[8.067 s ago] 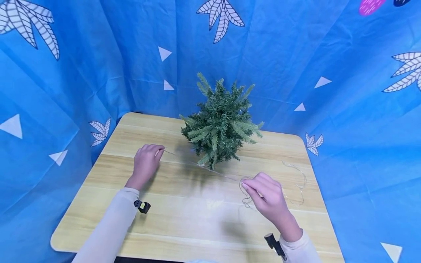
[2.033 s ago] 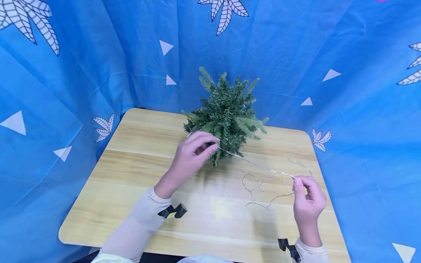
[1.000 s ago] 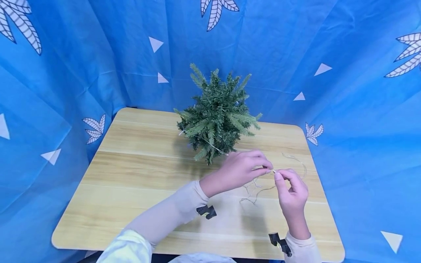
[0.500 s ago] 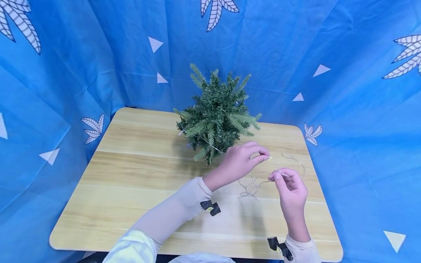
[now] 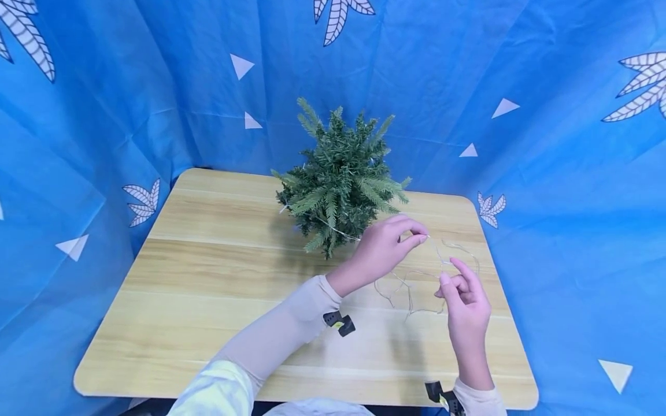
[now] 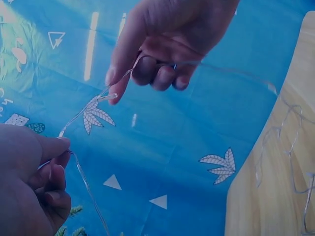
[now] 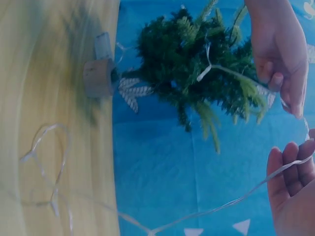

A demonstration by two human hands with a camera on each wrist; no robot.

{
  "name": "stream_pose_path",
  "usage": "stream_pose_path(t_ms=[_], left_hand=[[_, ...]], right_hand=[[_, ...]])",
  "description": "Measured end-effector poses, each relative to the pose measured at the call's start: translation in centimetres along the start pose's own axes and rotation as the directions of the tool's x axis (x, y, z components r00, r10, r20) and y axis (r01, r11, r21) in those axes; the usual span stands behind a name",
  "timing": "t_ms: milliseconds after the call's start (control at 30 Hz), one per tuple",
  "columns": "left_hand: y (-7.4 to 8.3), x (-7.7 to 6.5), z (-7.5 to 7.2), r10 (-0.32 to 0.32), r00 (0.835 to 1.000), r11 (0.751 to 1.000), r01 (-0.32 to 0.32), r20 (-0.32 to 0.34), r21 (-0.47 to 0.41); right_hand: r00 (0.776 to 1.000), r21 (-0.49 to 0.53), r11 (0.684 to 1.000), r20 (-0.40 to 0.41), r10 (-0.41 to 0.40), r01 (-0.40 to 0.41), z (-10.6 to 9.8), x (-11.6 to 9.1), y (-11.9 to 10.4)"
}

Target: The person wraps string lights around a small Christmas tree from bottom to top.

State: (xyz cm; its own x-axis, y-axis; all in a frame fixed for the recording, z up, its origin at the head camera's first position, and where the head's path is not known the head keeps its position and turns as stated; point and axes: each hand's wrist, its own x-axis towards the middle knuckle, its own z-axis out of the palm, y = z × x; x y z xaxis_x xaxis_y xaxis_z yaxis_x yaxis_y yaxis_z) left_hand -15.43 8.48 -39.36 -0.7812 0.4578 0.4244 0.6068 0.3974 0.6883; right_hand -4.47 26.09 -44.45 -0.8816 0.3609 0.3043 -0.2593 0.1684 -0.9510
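A thin clear-wired string of fairy lights (image 5: pixel 346 234) runs from the small artificial Christmas tree (image 5: pixel 340 173) to both hands. My left hand (image 5: pixel 380 247), right of the tree's lower branches, pinches the wire between thumb and forefinger. Just nearer and to the right, my right hand (image 5: pixel 468 315) has the wire running through its curled fingers. In the left wrist view a tiny bulb (image 6: pixel 108 97) sticks out by the right fingertips. Seen from the right wrist, the wire crosses the right fingers (image 7: pixel 291 169), and another bulb (image 7: pixel 204 73) hangs before the branches.
Loose loops of the light string (image 5: pixel 408 289) lie on the wooden table (image 5: pixel 208 323) under the hands. The tree stands on a round wood-coloured base (image 7: pixel 98 78) near the back edge. A blue printed curtain (image 5: pixel 437 75) encloses the table's back and sides.
My left hand came from the left side, past the tree, to meet the right hand. Since a second ago the hands have parted, the left moving away toward the back. The loose loops have shifted.
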Motion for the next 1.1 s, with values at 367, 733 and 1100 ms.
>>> stream_pose_path(t_ms=[367, 733, 1100], left_hand=[[0.0, 0.5, 0.1, -0.055, 0.998, 0.998, 0.055, 0.001, 0.029], [-0.1, 0.2, 1.1, -0.023, 0.991, 0.999, 0.019, 0.129, 0.031], [1.7, 1.1, 2.6, 0.065, 0.942, 0.985, -0.114, 0.328, 0.133]], right_hand=[[0.986, -0.047, 0.999, -0.165, -0.008, 0.000, -3.0, -0.6, 1.4], [0.972, -0.029, 0.997, -0.223, -0.074, 0.069, -2.1, 0.8, 0.8], [0.977, -0.152, 0.975, -0.111, -0.181, 0.163, -0.6, 1.6, 0.3]])
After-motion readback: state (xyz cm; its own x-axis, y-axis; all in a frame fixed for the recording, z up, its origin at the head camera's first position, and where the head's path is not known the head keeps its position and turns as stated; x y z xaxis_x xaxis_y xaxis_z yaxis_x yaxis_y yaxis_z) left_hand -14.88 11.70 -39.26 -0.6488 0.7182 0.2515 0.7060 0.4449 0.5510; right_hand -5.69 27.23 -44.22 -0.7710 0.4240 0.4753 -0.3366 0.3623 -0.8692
